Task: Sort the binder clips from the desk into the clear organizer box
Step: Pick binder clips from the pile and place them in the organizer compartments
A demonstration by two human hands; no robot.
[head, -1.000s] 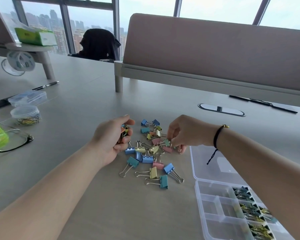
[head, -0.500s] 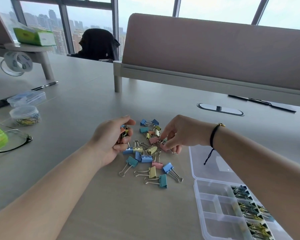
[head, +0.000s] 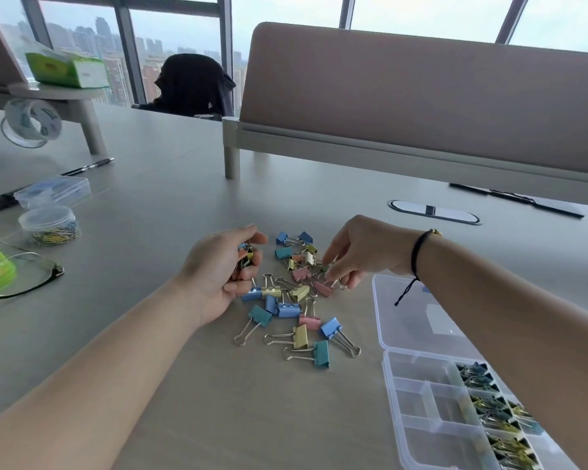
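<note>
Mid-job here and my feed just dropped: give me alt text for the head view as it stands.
The left hand holds several small binder clips while the right hand pinches one from the loose colored pile on the desk. The clear organizer box lies open at lower right, some compartments already holding clips.

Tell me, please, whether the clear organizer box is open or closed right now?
Open. The clear organizer box has its lid folded back flat on the desk, leaving the compartments uncovered.

Grey desk [head: 157, 205]: binder clips [head: 294, 300] scattered centre, clear organizer box [head: 421, 395] right, glasses [head: 24, 276] left.
</note>
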